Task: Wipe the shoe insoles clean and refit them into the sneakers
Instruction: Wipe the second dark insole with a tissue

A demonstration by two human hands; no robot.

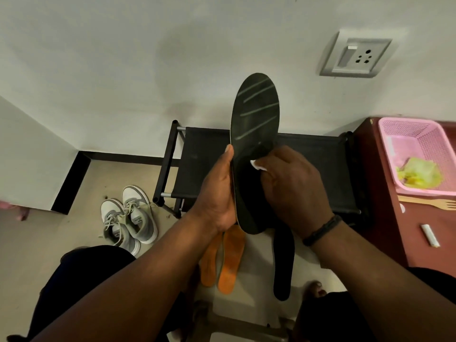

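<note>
A black insole (255, 119) with pale diagonal streaks stands upright in front of me, toe end up. My left hand (217, 191) grips its left edge and heel. My right hand (293, 186) holds a small white wipe (256, 165) pressed against the insole's middle. On the floor below lie two orange insoles (229, 262) side by side and another black insole (283, 267) to their right. A pair of grey and white sneakers (128, 215) stands on the floor at the left.
A low black fabric shoe rack (204, 154) stands against the wall behind the insole. At the right a dark red cabinet (385, 218) carries a pink basket (417, 144) with yellow-green cloth, a wooden fork (429, 203) and a small white item (430, 235). A wall socket (357, 55) is above.
</note>
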